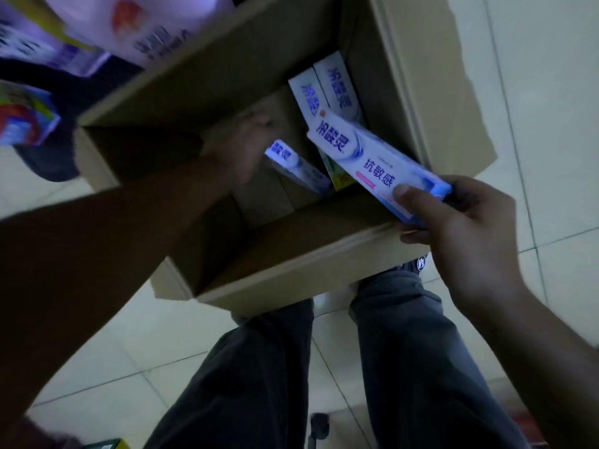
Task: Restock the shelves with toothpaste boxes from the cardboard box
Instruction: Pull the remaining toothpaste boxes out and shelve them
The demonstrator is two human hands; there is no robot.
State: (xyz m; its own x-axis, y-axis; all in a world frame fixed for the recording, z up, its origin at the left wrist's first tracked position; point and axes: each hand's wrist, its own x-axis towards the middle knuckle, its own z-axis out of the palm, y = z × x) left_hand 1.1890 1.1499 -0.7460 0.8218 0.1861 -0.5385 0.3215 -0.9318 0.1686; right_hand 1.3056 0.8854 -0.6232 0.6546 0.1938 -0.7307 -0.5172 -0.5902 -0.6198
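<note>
- We look down on a pale tiled floor (551, 92). An open brown cardboard box (291, 241) stands on it, just in front of our dark grey trousers (405, 351).
- Our right hand (460, 228) pinches a long white and blue toothpaste box (366, 157) by its near end. The thumb lies on the printed top face and the fingers curl beneath.
- The held box slants over the near right corner of the cardboard box. Its far end hangs above the interior and its near end sits just past the rim.
- Our left hand (240, 150) reaches down inside the cardboard box, just beside a second toothpaste box (295, 166) that lies tilted near the bottom. Blur hides the fingers, so we cannot tell whether they grip it.
- Between the second box and the held one, the edge of a green and yellow pack (337, 176) shows.
- Two upright toothpaste boxes (324, 89) stand side by side against the far right wall.
- Bare cardboard bottom shows below our left hand, toward the near wall.
- The flaps fold outward at the far and right sides. Open floor lies beyond the right flap.
- At upper left, blurred purple and white packs (146, 24) crowd close to the far flap.
</note>
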